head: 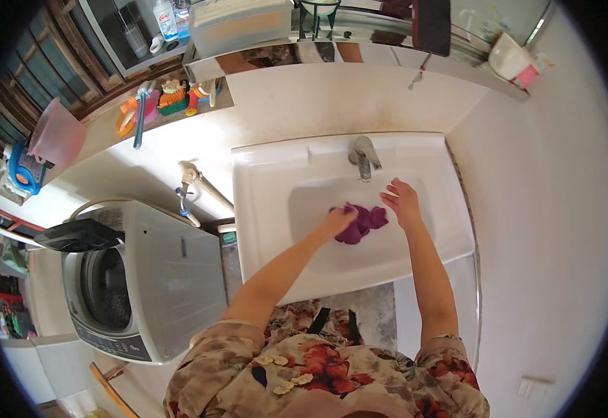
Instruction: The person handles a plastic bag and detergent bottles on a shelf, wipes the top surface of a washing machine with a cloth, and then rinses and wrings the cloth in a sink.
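A bunched purple cloth (358, 230) is over the basin of a white ceramic sink (262, 209). My left hand (339, 219) grips the cloth's upper left part, with some fabric showing around the fingers. To the right of the cloth, my right hand (402, 201) is raised below the faucet, its fingers apart and nothing held. The metal faucet (365, 157) stands at the sink's back rim; whether water runs from it cannot be told. The lower folds of the cloth hang loose.
Left of the sink stands a top-loading washing machine (178, 282), lid up. A wall tap (182, 198) and pipe lie between them. A ledge (105, 130) holds brushes, a pink bucket (57, 133) and a blue-handled bottle (24, 170). A white wall (534, 209) borders the right.
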`<state>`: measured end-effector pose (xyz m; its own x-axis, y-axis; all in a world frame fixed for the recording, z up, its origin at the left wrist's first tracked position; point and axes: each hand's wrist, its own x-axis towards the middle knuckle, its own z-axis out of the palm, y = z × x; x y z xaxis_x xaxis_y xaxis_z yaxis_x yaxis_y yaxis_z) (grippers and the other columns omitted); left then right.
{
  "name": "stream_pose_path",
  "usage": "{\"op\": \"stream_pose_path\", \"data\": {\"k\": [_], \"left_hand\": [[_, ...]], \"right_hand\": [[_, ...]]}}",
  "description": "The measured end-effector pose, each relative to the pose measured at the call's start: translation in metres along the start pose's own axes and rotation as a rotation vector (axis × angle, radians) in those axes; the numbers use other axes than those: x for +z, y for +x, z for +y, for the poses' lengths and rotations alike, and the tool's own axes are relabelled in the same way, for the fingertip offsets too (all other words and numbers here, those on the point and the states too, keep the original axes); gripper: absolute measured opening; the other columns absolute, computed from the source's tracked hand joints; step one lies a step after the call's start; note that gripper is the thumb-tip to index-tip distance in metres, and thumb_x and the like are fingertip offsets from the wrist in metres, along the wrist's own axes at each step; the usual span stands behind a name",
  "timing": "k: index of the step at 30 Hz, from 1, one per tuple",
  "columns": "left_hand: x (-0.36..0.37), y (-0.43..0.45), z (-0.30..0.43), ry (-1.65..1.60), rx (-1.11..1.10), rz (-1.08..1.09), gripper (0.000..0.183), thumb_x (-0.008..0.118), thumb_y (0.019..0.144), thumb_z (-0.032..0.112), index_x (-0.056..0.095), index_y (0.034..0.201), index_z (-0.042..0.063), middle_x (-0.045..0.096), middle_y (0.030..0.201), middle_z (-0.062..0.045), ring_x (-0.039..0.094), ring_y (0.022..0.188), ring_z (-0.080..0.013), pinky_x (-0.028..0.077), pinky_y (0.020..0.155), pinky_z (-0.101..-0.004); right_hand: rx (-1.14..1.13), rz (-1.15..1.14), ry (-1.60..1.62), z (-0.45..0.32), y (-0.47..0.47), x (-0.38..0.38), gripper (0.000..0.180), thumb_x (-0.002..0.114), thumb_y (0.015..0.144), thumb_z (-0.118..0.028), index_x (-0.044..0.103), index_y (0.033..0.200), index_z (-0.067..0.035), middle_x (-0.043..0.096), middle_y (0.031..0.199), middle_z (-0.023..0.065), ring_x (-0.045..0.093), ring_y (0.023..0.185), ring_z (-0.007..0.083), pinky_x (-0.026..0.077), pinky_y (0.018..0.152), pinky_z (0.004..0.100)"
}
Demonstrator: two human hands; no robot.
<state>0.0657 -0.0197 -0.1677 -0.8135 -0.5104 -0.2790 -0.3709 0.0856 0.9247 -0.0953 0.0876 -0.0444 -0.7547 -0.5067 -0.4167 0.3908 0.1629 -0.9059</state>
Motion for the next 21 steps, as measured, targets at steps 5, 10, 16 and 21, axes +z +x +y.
{"op": "stream_pose_path", "data": {"k": [5, 10, 16, 21], "left_hand": [[0.035, 0.05, -0.011, 0.275, 0.205, 0.031, 0.042, 0.06, 0.087, 0.036, 0.063, 0.09, -0.006, 0.064, 0.095, -0.029, 0.061, 0.093, -0.0452, 0.049, 0.081, -0.0497], [0.021, 0.078, -0.005, 0.278, 0.065, 0.027, 0.043, 0.062, 0.086, 0.044, 0.067, 0.094, 0.002, 0.066, 0.094, -0.024, 0.063, 0.092, -0.0407, 0.048, 0.08, -0.0479], [0.042, 0.146, 0.006, 0.126, -0.05, -0.014, 0.036, 0.056, 0.092, 0.037, 0.064, 0.103, 0.004, 0.068, 0.094, -0.011, 0.063, 0.082, -0.0289, 0.049, 0.073, -0.0412], [0.054, 0.189, 0.042, 0.352, -0.306, -0.575, 0.026, 0.055, 0.092, 0.025, 0.064, 0.1, 0.003, 0.065, 0.089, -0.008, 0.06, 0.085, -0.0224, 0.048, 0.078, -0.0358]], "right_hand": [[0.251, -0.34, 0.398, -0.025, 0.059, 0.039, 0.044, 0.047, 0.099, -0.026, 0.046, 0.117, 0.015, 0.06, 0.111, 0.025, 0.062, 0.104, 0.0381, 0.053, 0.095, 0.0437], [0.518, -0.552, 0.54, -0.08, 0.058, 0.049, 0.044, 0.05, 0.098, -0.028, 0.052, 0.117, 0.012, 0.063, 0.111, 0.0233, 0.063, 0.101, 0.0333, 0.055, 0.089, 0.0387], [0.448, -0.663, 0.543, -0.019, 0.084, -0.05, 0.044, 0.047, 0.099, -0.034, 0.057, 0.118, 0.004, 0.067, 0.106, 0.016, 0.064, 0.098, 0.03, 0.054, 0.086, 0.0369], [0.508, -0.39, 0.474, 0.025, 0.092, -0.14, 0.045, 0.046, 0.1, -0.033, 0.056, 0.122, 0.005, 0.063, 0.116, 0.0175, 0.06, 0.111, 0.0307, 0.048, 0.098, 0.0388]]}}
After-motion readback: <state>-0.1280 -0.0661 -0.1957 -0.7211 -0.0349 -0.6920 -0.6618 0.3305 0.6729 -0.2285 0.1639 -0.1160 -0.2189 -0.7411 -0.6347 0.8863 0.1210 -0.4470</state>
